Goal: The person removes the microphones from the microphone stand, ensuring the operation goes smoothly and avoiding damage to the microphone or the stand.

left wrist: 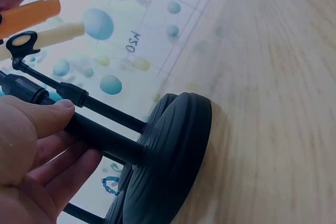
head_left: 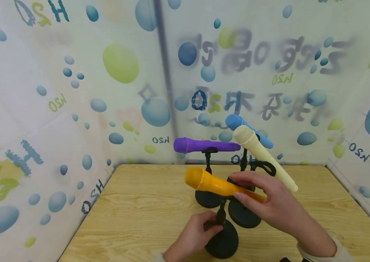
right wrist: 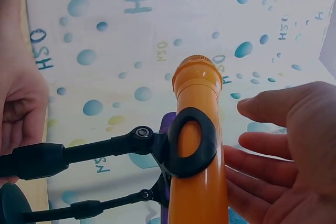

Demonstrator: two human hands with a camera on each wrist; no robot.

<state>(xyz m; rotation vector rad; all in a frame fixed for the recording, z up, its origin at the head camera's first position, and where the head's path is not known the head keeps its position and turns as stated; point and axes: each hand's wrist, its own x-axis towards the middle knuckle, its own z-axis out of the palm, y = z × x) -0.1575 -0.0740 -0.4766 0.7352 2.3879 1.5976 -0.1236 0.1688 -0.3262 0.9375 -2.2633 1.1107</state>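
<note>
An orange microphone (head_left: 212, 184) lies in the black clip of a small desk stand (left wrist: 107, 139) with a round base (head_left: 222, 242). My left hand (head_left: 196, 231) grips the stand's post between thumb and fingers, just above the base. Beside the orange microphone is my right hand (head_left: 281, 205); in the right wrist view its thumb stands off the handle and the loosely straight fingers (right wrist: 262, 163) reach the handle's side. The clip ring (right wrist: 206, 148) encircles the handle in that view. The fingertips' exact contact cannot be told.
Behind stand a purple microphone (head_left: 195, 145), a cream microphone (head_left: 270, 160) and a blue microphone (head_left: 260, 136), each on a black stand. The wooden table (head_left: 132, 211) meets a patterned curtain (head_left: 122, 109) at the back and sides.
</note>
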